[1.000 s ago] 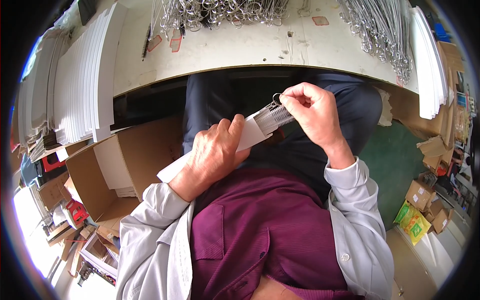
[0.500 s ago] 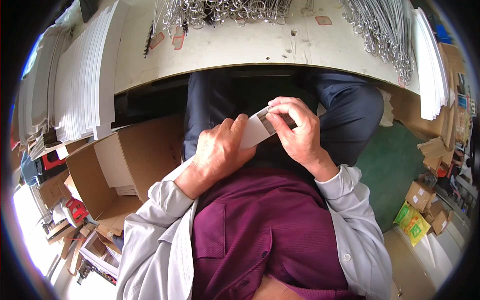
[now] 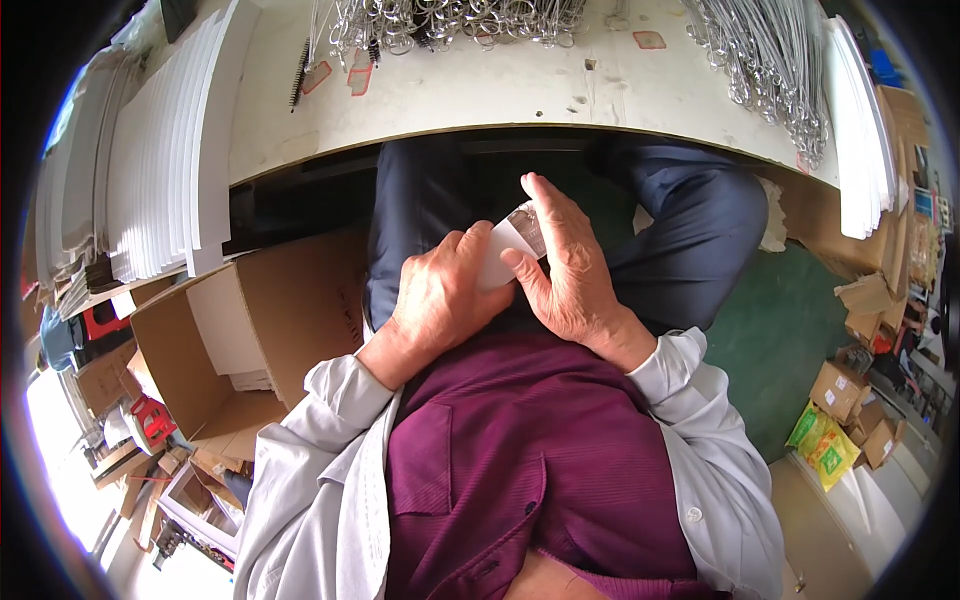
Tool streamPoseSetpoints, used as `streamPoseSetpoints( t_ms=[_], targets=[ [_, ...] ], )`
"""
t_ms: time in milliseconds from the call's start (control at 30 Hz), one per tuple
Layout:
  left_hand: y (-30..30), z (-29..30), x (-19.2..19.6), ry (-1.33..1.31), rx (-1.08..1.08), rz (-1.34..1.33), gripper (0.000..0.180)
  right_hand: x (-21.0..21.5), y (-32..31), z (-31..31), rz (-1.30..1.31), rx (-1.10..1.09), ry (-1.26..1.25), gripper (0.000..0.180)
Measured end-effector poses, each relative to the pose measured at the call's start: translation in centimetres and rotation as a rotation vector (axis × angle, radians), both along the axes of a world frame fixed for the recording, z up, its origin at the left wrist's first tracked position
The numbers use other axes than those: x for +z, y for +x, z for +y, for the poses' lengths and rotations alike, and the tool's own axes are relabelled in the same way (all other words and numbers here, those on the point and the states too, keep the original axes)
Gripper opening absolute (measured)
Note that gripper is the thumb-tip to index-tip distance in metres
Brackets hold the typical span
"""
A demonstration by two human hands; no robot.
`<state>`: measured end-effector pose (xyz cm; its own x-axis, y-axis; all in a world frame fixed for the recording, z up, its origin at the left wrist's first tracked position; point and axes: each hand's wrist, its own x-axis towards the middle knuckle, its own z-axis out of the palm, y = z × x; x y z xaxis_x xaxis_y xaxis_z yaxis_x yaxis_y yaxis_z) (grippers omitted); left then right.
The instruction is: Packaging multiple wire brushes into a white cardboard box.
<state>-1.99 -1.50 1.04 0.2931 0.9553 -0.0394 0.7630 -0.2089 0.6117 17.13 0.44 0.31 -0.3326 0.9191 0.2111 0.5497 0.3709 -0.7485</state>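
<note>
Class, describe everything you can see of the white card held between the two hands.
The white card is a small, flat, pale piece, apparently paper or thin card, with a blank face. Only a small patch shows; hands hide the rest. It is held over the person's lap, just below the table edge. The left hand wraps it from the left, and the right hand covers its right side, thumb pressed on its face. Something greyish, possibly metal, shows at its top corner, too hidden to identify.

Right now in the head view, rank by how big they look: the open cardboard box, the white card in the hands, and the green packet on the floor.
1. Open cardboard box
2. White card, though mostly hidden by both hands and nearer the camera
3. Green packet, near the rim, so unsure against the card
</note>
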Motion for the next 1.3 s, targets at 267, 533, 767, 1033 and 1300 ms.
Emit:
streamPoseSetpoints(
  t_ms=[267,533,767,1033,1300],
  targets=[
    [0.2,0.6,0.8,-0.003,0.079,-0.042,0.060,-0.3,0.7,0.0,0.209,-0.085,-0.037,0.062],
    [0.0,0.6,-0.1,-0.011,0.081,-0.100,0.058,0.0,0.5,-0.7,0.202,0.020,-0.113,0.052],
    [-0.2,-0.1,-0.8,-0.029,0.070,-0.139,0.057,0.0,0.6,-0.9,0.294,0.098,-0.314,0.037],
    [0.0,0.6,-0.2,-0.042,0.065,-0.220,0.069,-0.8,1.4,-1.5,0.399,-0.032,-0.378,0.028],
    [0.3,1.3,1.0,-0.172,0.025,-0.285,0.069,-0.5,0.9,-1.8,0.726,-0.166,-0.536,0.032]
  ],
)
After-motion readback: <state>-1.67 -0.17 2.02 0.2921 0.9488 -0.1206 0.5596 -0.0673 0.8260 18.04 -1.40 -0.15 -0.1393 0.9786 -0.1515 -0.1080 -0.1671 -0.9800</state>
